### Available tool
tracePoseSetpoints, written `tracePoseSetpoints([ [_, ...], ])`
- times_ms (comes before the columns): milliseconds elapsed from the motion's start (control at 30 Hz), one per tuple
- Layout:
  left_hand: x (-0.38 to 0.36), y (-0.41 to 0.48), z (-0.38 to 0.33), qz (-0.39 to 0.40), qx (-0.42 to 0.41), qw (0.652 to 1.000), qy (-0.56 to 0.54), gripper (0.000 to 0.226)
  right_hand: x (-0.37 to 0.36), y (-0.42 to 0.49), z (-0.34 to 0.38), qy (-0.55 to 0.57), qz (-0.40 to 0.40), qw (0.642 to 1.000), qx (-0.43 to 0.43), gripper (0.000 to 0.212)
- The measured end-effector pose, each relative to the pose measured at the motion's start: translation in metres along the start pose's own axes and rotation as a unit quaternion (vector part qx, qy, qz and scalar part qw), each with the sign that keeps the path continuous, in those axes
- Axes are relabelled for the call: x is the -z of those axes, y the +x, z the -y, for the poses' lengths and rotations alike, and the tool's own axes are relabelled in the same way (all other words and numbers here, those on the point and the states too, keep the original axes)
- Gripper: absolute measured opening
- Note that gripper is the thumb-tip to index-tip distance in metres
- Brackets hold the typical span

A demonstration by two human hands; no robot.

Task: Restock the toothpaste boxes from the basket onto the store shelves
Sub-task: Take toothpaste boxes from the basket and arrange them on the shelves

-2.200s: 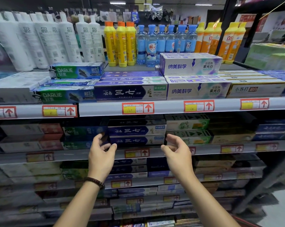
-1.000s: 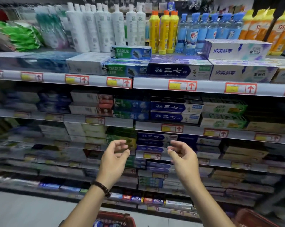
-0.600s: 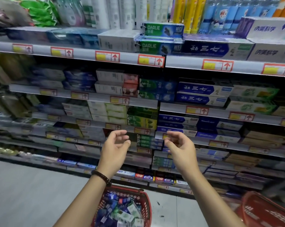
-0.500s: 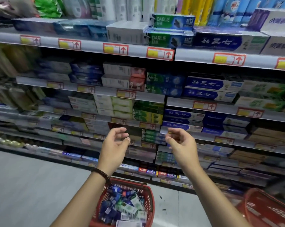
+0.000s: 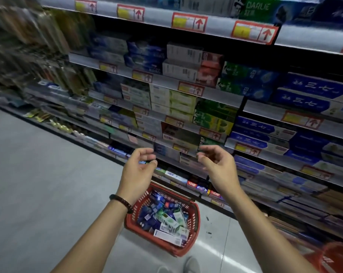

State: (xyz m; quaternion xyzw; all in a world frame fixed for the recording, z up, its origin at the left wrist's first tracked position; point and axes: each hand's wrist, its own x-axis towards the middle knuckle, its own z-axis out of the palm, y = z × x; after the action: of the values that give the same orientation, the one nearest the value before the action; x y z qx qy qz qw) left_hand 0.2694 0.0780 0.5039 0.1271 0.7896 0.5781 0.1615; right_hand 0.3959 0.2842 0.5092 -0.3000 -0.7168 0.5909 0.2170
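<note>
A red plastic basket [image 5: 194, 213] stands on the floor in front of the shelves, holding several toothpaste boxes [image 5: 166, 219] in blue, green and white. My left hand [image 5: 137, 172] and my right hand [image 5: 217, 166] hover side by side above the basket, empty, with fingers loosely curled. Behind them the store shelves [image 5: 210, 93] carry rows of toothpaste boxes, among them green boxes [image 5: 214, 117] and dark blue boxes [image 5: 312, 91].
A second red basket [image 5: 336, 257] shows at the bottom right corner. Grey floor [image 5: 38, 184] stretches to the left. Price tags with red arrows [image 5: 253, 33] line the shelf edges. My shoes [image 5: 190, 265] are just behind the basket.
My view has swung down and left from the upper shelves to the floor, bringing the basket into sight. Both hands have come down from the shelf and stay empty.
</note>
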Motion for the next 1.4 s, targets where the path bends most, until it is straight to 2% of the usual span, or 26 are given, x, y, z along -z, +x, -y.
tracePoseSetpoints([
  [233, -0.012, -0.016, 0.038, -0.065, 0.075, 0.995, -0.018, 0.03, -0.007, 0.011, -0.039, -0.001, 0.085, 0.995, -0.043, 0.015],
  [433, -0.014, -0.018, 0.077, -0.074, 0.11, 0.991, -0.009, 0.026, -0.018, 0.016, -0.069, -0.017, 0.103, 0.992, -0.07, 0.015],
  [633, -0.012, 0.003, 0.125, -0.035, 0.138, 0.99, 0.006, 0.027, -0.05, 0.01, -0.118, -0.027, 0.105, 0.988, -0.113, 0.015],
  [867, -0.009, 0.016, 0.214, -0.003, 0.18, 0.983, 0.043, 0.021, -0.094, 0.005, -0.203, -0.016, 0.087, 0.98, -0.177, 0.019],
  [1067, -0.034, 0.019, 0.3, 0.053, 0.244, 0.967, 0.057, 0.03, -0.12, 0.004, -0.297, -0.033, 0.094, 0.967, -0.235, 0.019],
  [1267, -0.058, 0.033, 0.37, 0.042, 0.244, 0.968, 0.05, 0.034, -0.131, 0.005, -0.381, -0.057, 0.084, 0.957, -0.271, 0.021],
  [1400, -0.081, 0.044, 0.409, 0.068, 0.242, 0.966, 0.052, 0.032, -0.144, 0.004, -0.426, -0.074, 0.083, 0.954, -0.278, 0.022],
])
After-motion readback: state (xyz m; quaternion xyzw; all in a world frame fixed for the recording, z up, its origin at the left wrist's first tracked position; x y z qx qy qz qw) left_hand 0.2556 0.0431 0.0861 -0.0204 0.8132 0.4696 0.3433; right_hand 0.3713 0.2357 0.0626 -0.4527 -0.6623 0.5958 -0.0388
